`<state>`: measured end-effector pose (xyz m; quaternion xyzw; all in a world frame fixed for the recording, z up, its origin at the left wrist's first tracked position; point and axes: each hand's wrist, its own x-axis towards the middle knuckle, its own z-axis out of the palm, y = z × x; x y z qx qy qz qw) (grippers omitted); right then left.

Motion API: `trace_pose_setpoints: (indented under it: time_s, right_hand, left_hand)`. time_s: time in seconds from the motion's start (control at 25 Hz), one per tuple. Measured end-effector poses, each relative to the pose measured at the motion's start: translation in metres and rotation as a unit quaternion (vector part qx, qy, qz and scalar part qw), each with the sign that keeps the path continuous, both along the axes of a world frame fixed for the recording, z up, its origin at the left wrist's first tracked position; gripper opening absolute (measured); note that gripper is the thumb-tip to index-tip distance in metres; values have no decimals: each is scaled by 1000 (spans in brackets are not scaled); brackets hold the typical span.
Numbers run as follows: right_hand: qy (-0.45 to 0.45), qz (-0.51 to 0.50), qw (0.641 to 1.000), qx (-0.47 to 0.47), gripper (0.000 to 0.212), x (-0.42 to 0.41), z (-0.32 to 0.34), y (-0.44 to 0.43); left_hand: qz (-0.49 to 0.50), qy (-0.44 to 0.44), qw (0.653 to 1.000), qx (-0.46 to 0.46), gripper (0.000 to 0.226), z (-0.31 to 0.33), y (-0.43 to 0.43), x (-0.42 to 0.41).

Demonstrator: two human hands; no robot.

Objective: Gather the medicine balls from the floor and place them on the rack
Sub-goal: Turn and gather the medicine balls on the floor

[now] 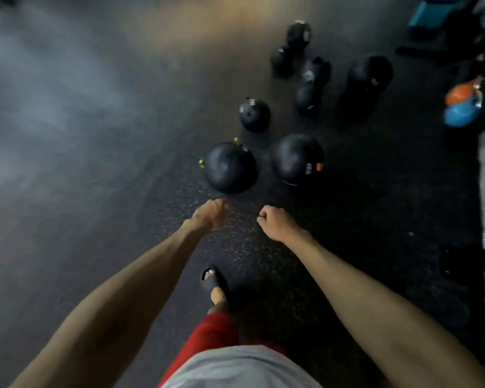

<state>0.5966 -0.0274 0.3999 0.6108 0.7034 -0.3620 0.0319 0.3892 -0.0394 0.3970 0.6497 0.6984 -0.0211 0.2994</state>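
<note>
In the head view, about 8 black medicine balls (254,114) are seen lying on the dark speckled floor (235,247), none of them lifted. The 2 nearest are the big ball with yellow-green tabs (230,168) and, just beside it to the right, the big ball with an orange mark (297,159); the others are scattered further off toward the upper right. Both arms are stretched forward and down. The left hand (210,214) is held just short of the tabbed ball with fingers loosely curled and nothing in them; the right hand (275,219) is balled into an empty fist. 1 foot in a black slide sandal (214,281) is planted below. Blurred orange and blue objects (462,105) are seen at the right edge; whether a rack stands there cannot be told. The task is judged barely begun, with every visible ball left to gather.
</note>
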Motion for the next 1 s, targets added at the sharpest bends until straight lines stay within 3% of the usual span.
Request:
trace_pose_setpoints:
  time_s: [0.16,0.48,0.72,1.0]
  right_hand:
    - [-10,89,996,-4,32,-119,-4,39]
    - [-24,165,986,-30,30,-322,-17,134]
    - [-26,134,989,-55,27,-391,-39,220]
    - [-2,42,997,-68,30,-438,-72,386]
  left_hand:
    - [95,-18,995,5,27,-12,5,-116]
    - [146,-41,988,-37,22,-35,76,-301]
    - [116,-35,990,-77,22,-49,171,-368]
    - [38,-14,994,-100,18,-73,366,-426]
